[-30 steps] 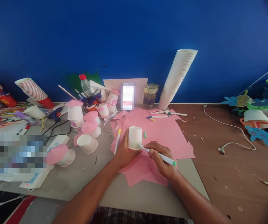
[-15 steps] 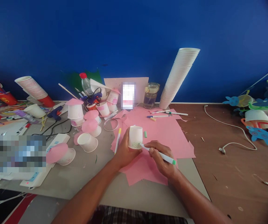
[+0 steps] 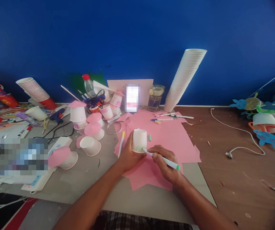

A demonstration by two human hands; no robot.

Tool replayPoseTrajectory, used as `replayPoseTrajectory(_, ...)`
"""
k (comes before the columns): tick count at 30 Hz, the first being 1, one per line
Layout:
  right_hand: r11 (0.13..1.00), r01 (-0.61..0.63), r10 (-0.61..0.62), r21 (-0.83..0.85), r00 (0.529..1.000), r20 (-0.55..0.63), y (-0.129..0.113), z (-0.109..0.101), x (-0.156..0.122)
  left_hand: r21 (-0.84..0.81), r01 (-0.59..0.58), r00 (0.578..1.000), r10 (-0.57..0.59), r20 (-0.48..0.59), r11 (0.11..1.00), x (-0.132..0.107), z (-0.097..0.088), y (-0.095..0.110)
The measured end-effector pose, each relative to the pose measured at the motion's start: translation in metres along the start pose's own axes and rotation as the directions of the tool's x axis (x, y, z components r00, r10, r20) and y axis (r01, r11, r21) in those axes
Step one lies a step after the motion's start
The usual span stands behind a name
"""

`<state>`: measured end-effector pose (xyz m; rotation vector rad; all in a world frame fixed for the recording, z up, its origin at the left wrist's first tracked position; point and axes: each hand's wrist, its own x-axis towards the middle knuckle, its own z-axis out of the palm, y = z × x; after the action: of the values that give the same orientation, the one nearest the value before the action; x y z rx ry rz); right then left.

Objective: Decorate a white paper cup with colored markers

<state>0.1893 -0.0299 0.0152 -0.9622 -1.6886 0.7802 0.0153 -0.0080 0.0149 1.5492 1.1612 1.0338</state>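
Left hand: My left hand [image 3: 128, 154] is closed around a white paper cup [image 3: 139, 141], fingers wrapped on the side facing me, and holds the cup upright above the sheets.

Right hand: My right hand [image 3: 163, 163] is closed in a pinch on a white marker with a green end [image 3: 167, 162]. Its tip touches the lower part of the cup, where green strokes show.

Cup position: The cup is held between both hands, not touching the paper below, over the middle of the pink paper sheets [image 3: 166, 143].

Nearby on the sheets: A yellow-capped marker [image 3: 121, 144] lies just beside my left hand. A small green piece [image 3: 149, 137] lies just beyond the cup. Two more markers [image 3: 173, 117] lie at the far end.

Grey worktop: White cups with pink tops [image 3: 78, 112] stand left of the sheets, and a white cup [image 3: 90, 145] lies on its side. A hot glue gun [image 3: 57, 115] lies further left.

Rear edge: A tall leaning stack of white paper cups [image 3: 182, 80] stands beside a glass jar [image 3: 155, 98], in front of a blue wall [image 3: 137, 32].

Wooden worktop: A white cable [image 3: 238, 131] lies to the right, with blue foam fish on cups [image 3: 266, 138] beyond it.
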Motion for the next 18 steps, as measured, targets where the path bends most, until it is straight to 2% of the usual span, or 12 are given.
replayPoseTrajectory(18, 1.0, 0.0, 0.0, 0.02, 0.999, 0.034, -0.0006, 0.0066, -0.0026, -0.007, 0.026, 1.0, -0.026, -0.007, 1.0, 0.0008, 0.0022, 0.0059)
